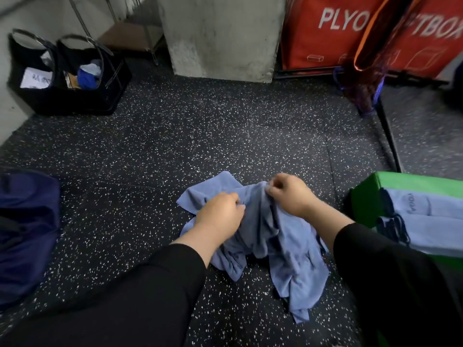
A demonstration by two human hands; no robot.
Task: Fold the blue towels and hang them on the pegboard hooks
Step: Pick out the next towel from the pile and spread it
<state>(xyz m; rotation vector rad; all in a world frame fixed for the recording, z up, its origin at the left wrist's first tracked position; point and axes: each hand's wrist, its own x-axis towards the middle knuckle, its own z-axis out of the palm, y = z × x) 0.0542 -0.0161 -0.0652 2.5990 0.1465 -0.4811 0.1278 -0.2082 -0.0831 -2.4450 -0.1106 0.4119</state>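
The left hand (220, 214) has its fingers curled into the crumpled blue towel (275, 236), gripping a bunch of cloth near its left side, while the right hand (290, 194) pinches a raised fold at the towel's top between thumb and fingertips. Both arms wear black sleeves (140, 291). The towel lies in the near middle of the black speckled floor (200, 136), rumpled and unfolded, with one corner spread to the far left and a longer tail trailing toward the viewer. Just to the right stands a green box (365, 196) with folded light blue cloths (426, 221) lying on it, dark cords showing at their left edge. At the near left sits a dark navy bag (25, 229). Far left, a black carrier (62, 78) with two compartments holds papers, and a blue and white bundle in the right one. Open floor stretches between the towel and a grey concrete pillar (223, 36); red boxes (325, 33) stand at the far right.
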